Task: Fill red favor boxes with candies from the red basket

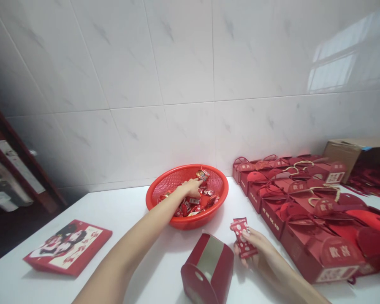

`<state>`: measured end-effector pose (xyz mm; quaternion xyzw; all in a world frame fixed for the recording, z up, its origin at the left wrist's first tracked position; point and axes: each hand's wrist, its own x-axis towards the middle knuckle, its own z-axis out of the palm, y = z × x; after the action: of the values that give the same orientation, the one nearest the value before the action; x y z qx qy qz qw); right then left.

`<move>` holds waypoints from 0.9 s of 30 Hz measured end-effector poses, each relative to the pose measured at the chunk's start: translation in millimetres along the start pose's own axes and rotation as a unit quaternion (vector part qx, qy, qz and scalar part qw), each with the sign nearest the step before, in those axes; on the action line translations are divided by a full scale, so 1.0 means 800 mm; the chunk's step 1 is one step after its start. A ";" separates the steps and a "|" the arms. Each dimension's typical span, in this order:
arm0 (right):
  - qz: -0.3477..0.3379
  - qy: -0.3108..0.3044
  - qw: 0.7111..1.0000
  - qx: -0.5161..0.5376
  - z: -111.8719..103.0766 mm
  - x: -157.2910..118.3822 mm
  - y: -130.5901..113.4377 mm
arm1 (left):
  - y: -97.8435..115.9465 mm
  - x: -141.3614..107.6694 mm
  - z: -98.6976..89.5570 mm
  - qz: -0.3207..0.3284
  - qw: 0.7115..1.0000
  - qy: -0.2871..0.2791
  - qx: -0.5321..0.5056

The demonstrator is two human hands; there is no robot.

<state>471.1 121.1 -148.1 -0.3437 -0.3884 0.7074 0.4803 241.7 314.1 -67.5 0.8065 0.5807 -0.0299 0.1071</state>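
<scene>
My left hand (191, 188) reaches into a red mesh basket (160, 181) of wrapped candies (198, 207). Its fingers point down among the wrappers at the basket's right side, and whether they grip one is hidden. Beside the open box, my right hand (255, 249) holds red packets with white dots (243, 240) between thumb and fingers. The dark red box (202, 270) stands at the front middle, its top open and its inside greyish. It is just left of my right hand and below the basket.
Rows of red gift boxes (319, 249) with cord handles fill the right side. A cardboard carton (342, 156) with red ribbons sits behind them. A flat printed red box (71, 247) lies at the left on the white table (126, 211). A tiled wall rises behind.
</scene>
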 end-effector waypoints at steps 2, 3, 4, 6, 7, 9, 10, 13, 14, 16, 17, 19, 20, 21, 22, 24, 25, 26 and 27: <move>0.007 0.000 1.000 0.002 0.001 -0.002 -0.003 | -0.010 0.002 -0.002 -0.019 1.000 -0.003 0.002; 0.010 -0.002 1.000 0.001 0.002 -0.003 -0.004 | -0.014 0.003 -0.003 -0.026 1.000 -0.008 0.000; 0.011 -0.004 1.000 0.000 0.002 -0.003 -0.004 | -0.018 0.004 -0.003 -0.031 0.999 -0.010 -0.002; 0.011 -0.011 1.000 -0.005 0.001 -0.002 -0.005 | -0.022 0.006 -0.002 -0.039 0.999 -0.007 -0.004; 0.010 -0.015 1.000 -0.007 0.000 -0.001 -0.004 | -0.023 0.006 -0.001 -0.043 0.999 -0.001 -0.004; 0.011 -0.021 1.000 -0.006 -0.001 0.000 -0.003 | -0.022 0.006 0.000 -0.048 0.999 0.006 -0.008; 0.012 -0.022 1.000 -0.003 -0.002 0.001 -0.003 | -0.022 0.006 0.001 -0.049 0.999 0.006 -0.011; 0.009 -0.020 1.000 0.004 -0.002 0.002 -0.001 | -0.021 0.004 0.003 -0.043 0.999 0.001 -0.026; 0.006 -0.019 1.000 0.005 -0.002 0.001 -0.002 | -0.021 0.004 0.004 -0.040 0.999 0.000 -0.033; 0.000 -0.019 1.000 0.007 -0.001 0.000 -0.002 | -0.021 0.003 0.005 -0.032 0.998 -0.002 -0.049; -0.002 -0.019 1.000 0.007 0.000 -0.001 -0.003 | -0.021 0.003 0.006 -0.028 0.998 -0.003 -0.057; -0.007 -0.013 1.000 0.007 0.001 -0.001 -0.004 | -0.021 0.004 0.007 -0.017 0.997 -0.008 -0.074; -0.009 -0.011 1.000 0.011 0.001 -0.001 -0.004 | -0.021 0.004 0.007 -0.012 0.997 -0.010 -0.082; -0.011 -0.011 1.000 0.016 0.001 -0.001 -0.005 | -0.020 0.004 0.007 -0.006 0.996 -0.013 -0.089; -0.013 -0.013 1.000 0.024 0.001 0.000 -0.004 | -0.019 0.005 0.007 -0.001 0.995 -0.014 -0.096; -0.018 -0.020 0.999 0.040 0.000 0.003 -0.004 | -0.016 0.005 0.008 0.009 0.994 -0.012 -0.108; -0.020 -0.023 0.999 0.045 -0.001 0.004 -0.003 | -0.015 0.005 0.008 0.015 0.993 -0.009 -0.114; -0.023 -0.024 0.998 0.048 -0.002 0.005 -0.003 | -0.014 0.005 0.009 0.020 0.993 -0.005 -0.120; -0.026 -0.024 0.998 0.049 -0.003 0.006 -0.003 | -0.013 0.005 0.008 0.025 0.992 0.000 -0.127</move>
<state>472.3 126.4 -147.8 -0.2925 -0.3733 0.7207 0.5057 234.0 319.5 -76.1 0.8008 0.5591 0.0468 0.2095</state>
